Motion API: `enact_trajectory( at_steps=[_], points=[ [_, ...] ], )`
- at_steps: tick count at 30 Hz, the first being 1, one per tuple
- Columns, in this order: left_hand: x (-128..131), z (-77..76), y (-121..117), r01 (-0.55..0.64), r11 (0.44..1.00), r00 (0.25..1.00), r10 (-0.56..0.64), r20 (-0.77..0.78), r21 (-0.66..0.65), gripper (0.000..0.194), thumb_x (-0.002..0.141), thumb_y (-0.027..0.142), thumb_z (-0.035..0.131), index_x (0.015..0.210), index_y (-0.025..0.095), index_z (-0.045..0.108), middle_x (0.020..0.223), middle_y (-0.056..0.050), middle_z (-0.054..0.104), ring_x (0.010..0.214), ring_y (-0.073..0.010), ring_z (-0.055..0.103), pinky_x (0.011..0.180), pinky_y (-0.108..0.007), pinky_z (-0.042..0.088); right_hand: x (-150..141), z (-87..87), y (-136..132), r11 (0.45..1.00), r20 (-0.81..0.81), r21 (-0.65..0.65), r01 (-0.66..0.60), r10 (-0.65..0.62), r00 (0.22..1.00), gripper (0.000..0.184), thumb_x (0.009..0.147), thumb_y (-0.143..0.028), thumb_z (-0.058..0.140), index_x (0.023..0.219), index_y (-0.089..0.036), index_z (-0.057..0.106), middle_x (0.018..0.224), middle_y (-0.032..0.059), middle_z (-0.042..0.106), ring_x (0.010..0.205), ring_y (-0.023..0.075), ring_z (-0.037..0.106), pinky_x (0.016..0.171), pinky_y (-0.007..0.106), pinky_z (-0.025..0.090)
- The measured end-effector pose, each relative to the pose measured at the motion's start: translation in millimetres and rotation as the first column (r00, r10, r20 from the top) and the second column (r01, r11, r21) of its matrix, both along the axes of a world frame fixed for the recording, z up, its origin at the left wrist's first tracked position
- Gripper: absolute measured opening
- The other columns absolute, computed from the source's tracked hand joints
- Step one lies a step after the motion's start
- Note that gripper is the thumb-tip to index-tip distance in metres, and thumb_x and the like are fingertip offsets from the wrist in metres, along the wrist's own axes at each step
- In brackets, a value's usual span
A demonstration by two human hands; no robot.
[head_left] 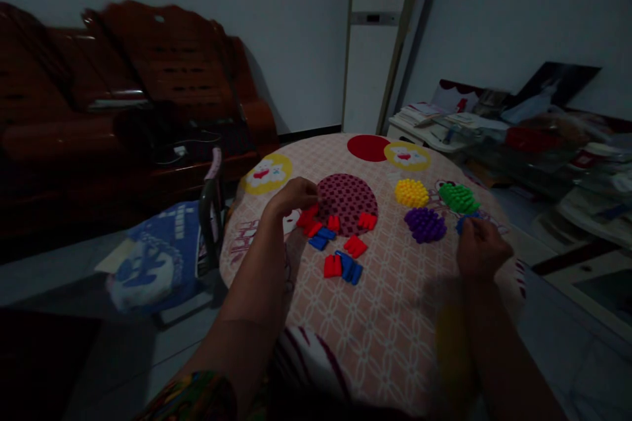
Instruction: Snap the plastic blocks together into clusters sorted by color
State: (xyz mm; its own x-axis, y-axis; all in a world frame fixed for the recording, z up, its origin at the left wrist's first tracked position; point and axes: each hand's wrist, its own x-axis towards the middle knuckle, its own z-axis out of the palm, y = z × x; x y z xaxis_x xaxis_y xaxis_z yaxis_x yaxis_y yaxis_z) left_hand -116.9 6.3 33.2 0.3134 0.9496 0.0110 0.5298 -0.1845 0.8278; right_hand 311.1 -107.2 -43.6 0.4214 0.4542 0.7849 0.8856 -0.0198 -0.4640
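My left hand [297, 195] is over the left part of the round table, fingers bent together just above a cluster of red plastic pieces [309, 218]; what it pinches is hidden. Over at the right, my right hand [481, 248] is closed, its fingertips at a blue plastic piece or pile [467, 222] that they partly cover. Whether it grips any of the blue is unclear. Between the hands lie small red pieces [355, 247] and blue pieces [349, 268]. Beyond them are knobbly heaps: a yellow heap [411, 193], a purple heap [425, 225] and a green heap [459, 198].
A patterned pink cloth [380, 316] covers the round table. To the left stands a chair with a blue cloth [168, 256], and behind it a carved wooden sofa [168, 66]. A cluttered glass-topped table [513, 145] is at the right.
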Motion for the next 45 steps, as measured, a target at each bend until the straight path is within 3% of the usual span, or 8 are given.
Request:
enact_trajectory(
  at_steps=[5, 13, 20, 25, 29, 33, 37, 45],
  points=[
    [16.7, 3.5, -20.5, 0.331, 0.943, 0.895, -0.326, -0.304, -0.037, 0.025, 0.052, 0.020, 0.081, 0.076, 0.023, 0.074, 0.074, -0.001, 0.074, 0.064, -0.0162, 0.062, 0.056, -0.022, 0.042, -24.8, 3.2, -2.2, 0.994, 0.099, 0.018, -0.104, 0.102, 0.990, 0.037, 0.090, -0.044, 0.055, 0.090, -0.013, 0.074, 0.072, 0.0101, 0.071, 0.059, 0.0186, 0.062, 0.064, 0.031, 0.049],
    [52.2, -3.8, -33.0, 0.234, 0.969, 0.793, -0.142, -0.593, 0.081, 0.032, 0.055, 0.017, 0.080, 0.085, 0.021, 0.070, 0.083, -0.006, 0.073, 0.075, -0.0220, 0.064, 0.061, -0.025, 0.040, -38.1, 3.6, -2.4, 0.982, 0.162, -0.024, -0.187, 0.188, 0.969, 0.036, 0.092, -0.044, 0.052, 0.089, -0.015, 0.073, 0.077, 0.0111, 0.074, 0.061, 0.0191, 0.065, 0.064, 0.031, 0.050],
    [49.3, -5.0, -21.3, 0.265, 0.959, 0.963, -0.257, -0.086, 0.100, 0.010, 0.070, 0.016, 0.067, 0.080, 0.018, 0.067, 0.070, -0.001, 0.066, 0.063, -0.0150, 0.060, 0.058, -0.023, 0.043, -66.4, 18.1, -7.7, 0.939, 0.154, -0.037, -0.343, 0.344, 0.926, 0.034, 0.093, -0.042, 0.052, 0.084, -0.016, 0.072, 0.072, 0.0089, 0.072, 0.060, 0.0167, 0.065, 0.062, 0.027, 0.050],
    [92.2, -16.8, -33.0, 0.411, 0.911, 0.840, -0.383, 0.384, 0.010, 0.028, 0.072, 0.028, 0.073, 0.096, 0.016, 0.066, 0.079, -0.002, 0.067, 0.067, -0.0146, 0.064, 0.063, -0.025, 0.049, -100.7, 19.4, -9.4, 0.757, 0.025, -0.098, -0.646, 0.651, 0.759, 0.029, 0.093, -0.038, 0.056, 0.100, -0.017, 0.073, 0.077, 0.0070, 0.072, 0.061, 0.0153, 0.064, 0.061, 0.027, 0.052],
    [129.1, -24.8, -50.3, 0.442, 0.896, 0.799, -0.416, 0.433, 0.046, 0.036, 0.071, 0.028, 0.075, 0.104, 0.017, 0.065, 0.080, -0.001, 0.066, 0.068, -0.0135, 0.064, 0.063, -0.024, 0.049, -109.3, 16.3, -8.8, 0.567, -0.219, -0.148, -0.810, 0.780, 0.586, 0.034, 0.090, -0.041, 0.064, 0.113, -0.018, 0.071, 0.084, 0.0052, 0.072, 0.064, 0.0152, 0.064, 0.060, 0.027, 0.052],
    [144.5, -28.2, -59.2, 0.383, 0.918, 0.833, -0.393, 0.390, 0.107, 0.034, 0.072, 0.024, 0.073, 0.105, 0.016, 0.067, 0.079, -0.001, 0.065, 0.069, -0.0122, 0.063, 0.064, -0.021, 0.048, -103.5, 17.0, -10.5, 0.509, -0.409, -0.104, -0.855, 0.761, 0.503, 0.028, 0.086, -0.041, 0.068, 0.102, -0.019, 0.073, 0.081, 0.0031, 0.071, 0.062, 0.0136, 0.062, 0.058, 0.025, 0.050],
    [146.1, -31.7, -59.1, 0.422, 0.900, 0.795, -0.425, 0.433, 0.108, 0.041, 0.076, 0.030, 0.073, 0.114, 0.015, 0.065, 0.088, -0.005, 0.070, 0.077, -0.0152, 0.068, 0.071, -0.025, 0.053, -97.5, 21.2, -10.8, 0.560, -0.471, -0.097, -0.823, 0.702, 0.534, 0.020, 0.076, -0.037, 0.073, 0.084, -0.019, 0.071, 0.062, -0.0023, 0.062, 0.051, 0.0102, 0.053, 0.048, 0.022, 0.042],
    [121.4, -32.2, -35.8, 0.176, 0.968, 0.896, -0.233, 0.379, 0.179, 0.037, 0.081, 0.044, 0.066, 0.102, 0.014, 0.070, 0.091, -0.009, 0.075, 0.077, -0.0187, 0.069, 0.067, -0.027, 0.053, -14.0, 13.6, -11.6, 0.958, -0.554, 0.166, -0.234, 0.287, 0.782, 0.029, 0.068, -0.041, 0.072, 0.082, -0.016, 0.066, 0.060, -0.0030, 0.060, 0.050, 0.0121, 0.054, 0.051, 0.025, 0.046]
  ],
)
